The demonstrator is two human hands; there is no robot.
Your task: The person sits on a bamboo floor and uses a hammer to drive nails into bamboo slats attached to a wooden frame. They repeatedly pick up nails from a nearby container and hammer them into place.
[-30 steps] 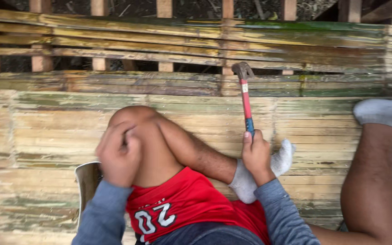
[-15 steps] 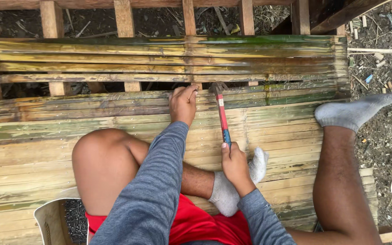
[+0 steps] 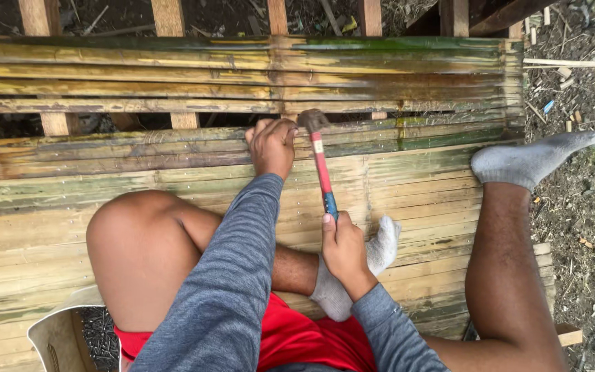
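The person was sitting right on a floor of flattened bamboo slats [image 3: 70,227], looking down at their own legs and hands. The right hand [image 3: 342,244] was clenched tight around the lower end of a hammer [image 3: 321,169], the kind with a red handle and a blue grip, fingers wrapped all the way round and thumb up along the handle. The handle ran nearly straight away from the body, and the metal hammer head [image 3: 311,119] was sitting at the gap between two slats, just beside the left hand [image 3: 272,145]. That left hand was stretched out on a long grey sleeve [image 3: 232,275], fingers curled down and pinched together against the slat right next to the hammer head; whatever it was pinching was too small to make out, so I couldn't tell if there was anything in there. The left knee [image 3: 139,238] was bent up, bare, with red shorts [image 3: 290,337] below it. One grey sock [image 3: 373,258] was tucked in under the right wrist, the other grey sock [image 3: 528,160] was stretched out near the right edge of the slats. Wooden posts [image 3: 168,17] showed under the far side of the slats, and there was bare dirt with wood scraps [image 3: 587,103] off to the right. A pale plastic container [image 3: 56,334] sat at the bottom left, beside the thigh.
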